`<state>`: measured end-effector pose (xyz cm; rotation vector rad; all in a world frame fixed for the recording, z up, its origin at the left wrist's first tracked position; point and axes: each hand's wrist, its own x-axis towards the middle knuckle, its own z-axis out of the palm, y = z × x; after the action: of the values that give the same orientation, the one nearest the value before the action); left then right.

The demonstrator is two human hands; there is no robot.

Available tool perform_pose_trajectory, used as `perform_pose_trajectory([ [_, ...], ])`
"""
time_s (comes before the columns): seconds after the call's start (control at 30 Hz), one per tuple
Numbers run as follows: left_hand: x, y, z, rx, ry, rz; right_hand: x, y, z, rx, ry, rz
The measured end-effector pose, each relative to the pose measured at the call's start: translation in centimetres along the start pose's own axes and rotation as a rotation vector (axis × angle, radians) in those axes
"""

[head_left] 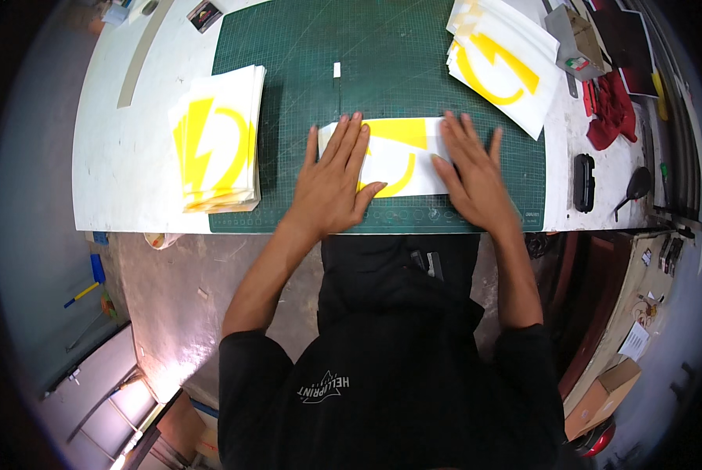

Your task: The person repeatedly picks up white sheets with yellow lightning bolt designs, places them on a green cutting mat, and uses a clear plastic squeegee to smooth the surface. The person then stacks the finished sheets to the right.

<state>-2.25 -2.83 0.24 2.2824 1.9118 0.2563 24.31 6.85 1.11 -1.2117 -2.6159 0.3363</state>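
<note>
A white sheet with yellow shapes (394, 157) lies flat on the green cutting mat (304, 47), close to the table's front edge. My left hand (335, 176) presses flat on its left end, fingers stretched out and thumb spread. On the right end rests my right hand (474, 174), also flat with the fingers apart. Palms and fingers hide both ends of the sheet. To the left, a stack of similar white sheets with yellow shapes (233, 94) lies partly on the mat. More such sheets (515, 102) are fanned out at the far right.
A thin strip with a white end (337, 70) lies beyond my left hand. On the right are a grey box (578, 47), a red cloth (613, 117), a black case (584, 182) and a black round-headed tool (638, 184). A long beige strip (141, 59) lies far left.
</note>
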Motion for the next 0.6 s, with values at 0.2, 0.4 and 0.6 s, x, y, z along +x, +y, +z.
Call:
perform_pose_trajectory([
  [0.2, -1.2, 1.4, 0.8, 0.042, 0.018, -0.065, -8.9, 1.6, -2.3, -0.016, 0.178, 0.447],
  [0.4, -1.5, 1.3, 1.2, -0.029, 0.046, -0.080, -8.3, -2.8, -0.6, 0.502, 0.412, 0.535],
  [0.6, -1.1, 1.3, 1.3, -0.009, 0.042, -0.067, -4.5, -8.8, 1.9, 0.314, 0.306, -0.038],
])
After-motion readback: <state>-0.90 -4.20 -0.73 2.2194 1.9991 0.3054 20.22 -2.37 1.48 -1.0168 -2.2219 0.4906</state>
